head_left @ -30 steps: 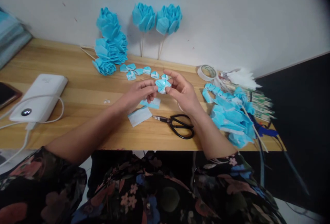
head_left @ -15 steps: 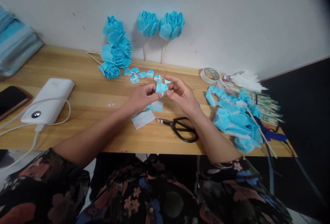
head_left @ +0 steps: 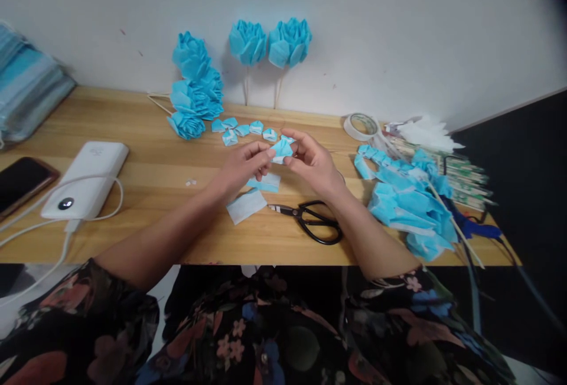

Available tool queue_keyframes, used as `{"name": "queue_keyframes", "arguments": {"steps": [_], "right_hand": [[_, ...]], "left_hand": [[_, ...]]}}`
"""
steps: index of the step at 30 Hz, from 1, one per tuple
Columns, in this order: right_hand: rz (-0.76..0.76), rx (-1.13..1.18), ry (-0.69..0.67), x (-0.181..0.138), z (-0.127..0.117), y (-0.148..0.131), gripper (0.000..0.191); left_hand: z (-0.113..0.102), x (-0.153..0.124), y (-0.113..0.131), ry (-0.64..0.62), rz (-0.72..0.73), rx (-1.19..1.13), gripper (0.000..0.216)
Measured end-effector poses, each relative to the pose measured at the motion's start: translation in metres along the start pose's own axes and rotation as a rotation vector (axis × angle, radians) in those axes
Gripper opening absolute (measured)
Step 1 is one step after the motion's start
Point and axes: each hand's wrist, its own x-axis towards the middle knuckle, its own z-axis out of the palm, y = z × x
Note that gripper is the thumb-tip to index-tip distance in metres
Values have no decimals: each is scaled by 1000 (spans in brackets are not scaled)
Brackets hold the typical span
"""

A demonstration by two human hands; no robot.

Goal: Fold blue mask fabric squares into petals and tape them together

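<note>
A small folded piece of blue fabric-like sheet is pinched between both hands above the table. My left hand grips its left corner between thumb and fingers. Its right side is held by the fingertips of my right hand. Below the hands lie flat pale-blue cut pieces, one partly under another. Black-handled scissors rest beside them, blades pointing left. Just beyond the hands, several small folded blue petals lie in a loose row.
Blue fabric flowers on sticks lean on the wall; more are piled left. A tape roll, blue scraps and a blue-handled tool lie right. A power bank, phone and stacked masks are left.
The folded blue piece has turned from a squarish shape to a slanted, pointed one and shifted slightly right. My left fingers have changed their grip on its corner. The view has tilted a little.
</note>
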Motion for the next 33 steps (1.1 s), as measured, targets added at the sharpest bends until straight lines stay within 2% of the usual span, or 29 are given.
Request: {"name": "queue_keyframes", "arguments": {"steps": [13,25,33], "right_hand": [[6,62,-29,0,-3,0,50],[26,31,-23,0,1,-2,53],[23,19,-48,-1,0,0,51]], "left_hand": [[0,1,-5,55,21,34,16],[1,0,-5,25,-22,9,23],[1,-1,-3,39,-5,38,19]]}}
